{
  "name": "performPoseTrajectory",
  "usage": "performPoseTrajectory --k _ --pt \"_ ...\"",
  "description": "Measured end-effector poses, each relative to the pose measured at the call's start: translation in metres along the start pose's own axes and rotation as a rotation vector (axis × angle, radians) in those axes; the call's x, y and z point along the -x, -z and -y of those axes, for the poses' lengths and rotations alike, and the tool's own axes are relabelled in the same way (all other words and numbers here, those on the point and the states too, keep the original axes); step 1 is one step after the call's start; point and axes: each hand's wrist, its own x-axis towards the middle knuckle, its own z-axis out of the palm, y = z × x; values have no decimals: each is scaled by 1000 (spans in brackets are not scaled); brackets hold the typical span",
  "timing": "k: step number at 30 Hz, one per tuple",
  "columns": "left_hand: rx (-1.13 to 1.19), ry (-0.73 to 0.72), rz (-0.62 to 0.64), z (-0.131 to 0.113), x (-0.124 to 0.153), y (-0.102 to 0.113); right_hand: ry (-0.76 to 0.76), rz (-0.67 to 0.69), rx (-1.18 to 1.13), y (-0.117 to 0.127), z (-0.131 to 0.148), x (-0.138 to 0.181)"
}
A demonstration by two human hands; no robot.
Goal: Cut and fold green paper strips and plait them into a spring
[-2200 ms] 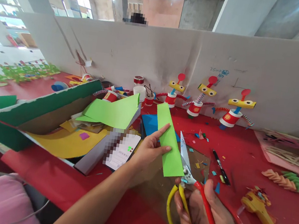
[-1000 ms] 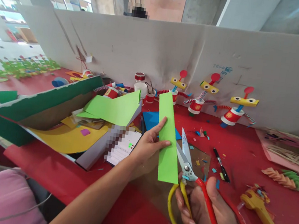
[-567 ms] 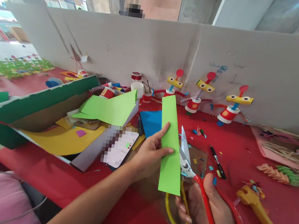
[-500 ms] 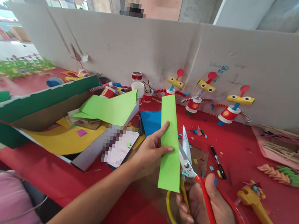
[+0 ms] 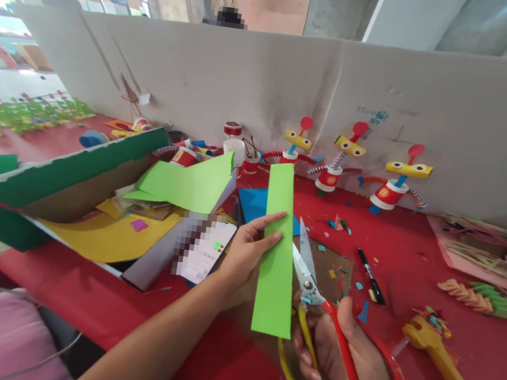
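A long strip of bright green paper [image 5: 273,293] stands nearly upright in front of me. My left hand [image 5: 247,249] pinches its left side, thumb and forefinger lying across the front. My right hand [image 5: 330,345] holds a pair of scissors [image 5: 308,286] with one red and one yellow handle. The blades are parted and point up and left; the lower one reaches the strip's right edge, and I cannot tell whether it touches. Behind the strip lies a sheet of blue paper [image 5: 251,204]. Small paper scraps [image 5: 333,273] are scattered around a brown board beyond the scissors.
At left, a green-sided box [image 5: 95,174] holds yellow and green paper. A phone [image 5: 207,249] lies beside it. Several paper-cup robot figures [image 5: 389,193] stand along the white partition [image 5: 203,76]. A black marker [image 5: 370,274] and a yellow glue gun [image 5: 450,368] lie at right.
The green strip, still pinched in my left hand, has shifted slightly left and down and stands straighter. The scissors have moved a little left with it, and their blades are somewhat closer together.
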Motion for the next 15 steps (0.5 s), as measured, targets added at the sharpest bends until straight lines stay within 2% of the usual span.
performPoseTrajectory --k 7,15 --pt "-32 28 151 3 3 -2 5 -18 26 -2 -1 -2" --pt "-39 -9 109 2 1 -2 42 -42 20 4 0 2"
